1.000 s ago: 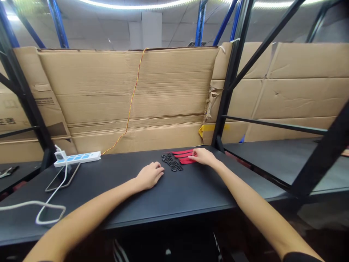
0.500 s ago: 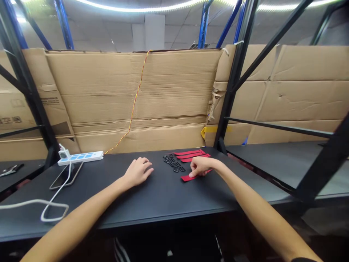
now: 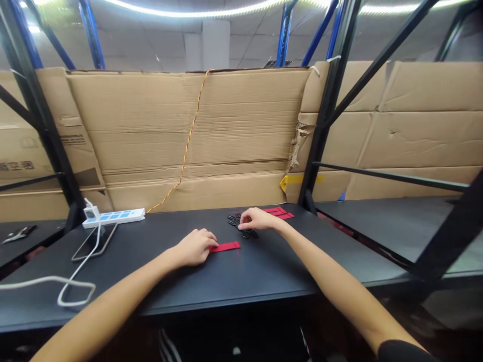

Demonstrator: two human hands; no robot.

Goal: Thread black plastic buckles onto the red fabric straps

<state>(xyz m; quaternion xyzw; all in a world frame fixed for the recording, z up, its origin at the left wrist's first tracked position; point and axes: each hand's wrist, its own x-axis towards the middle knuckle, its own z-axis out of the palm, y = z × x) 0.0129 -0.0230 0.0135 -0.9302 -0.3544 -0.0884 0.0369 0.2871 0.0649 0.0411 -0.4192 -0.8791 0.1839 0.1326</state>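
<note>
While the left hand [image 3: 194, 247] rests curled over the end of a red fabric strap [image 3: 225, 246] lying alone at lower centre of the desk [image 3: 241, 274], the right hand [image 3: 256, 219] reaches toward upper centre, its fingers [image 3: 241, 226] bunched with their tips down among small black plastic buckles [image 3: 234, 219]. Other red straps [image 3: 279, 213] lie just beyond that hand. A light fingertip press looks best for keeping the thin strap flat and square, and picking single buckles from the cluster's edge would avoid scattering it. The right hand hides part of the cluster, so whether it pinches a buckle cannot be told; the left fingers cover the strap's end, leaving any grip unclear. At this size, the number of straps at upper centre is hard to make out.
</note>
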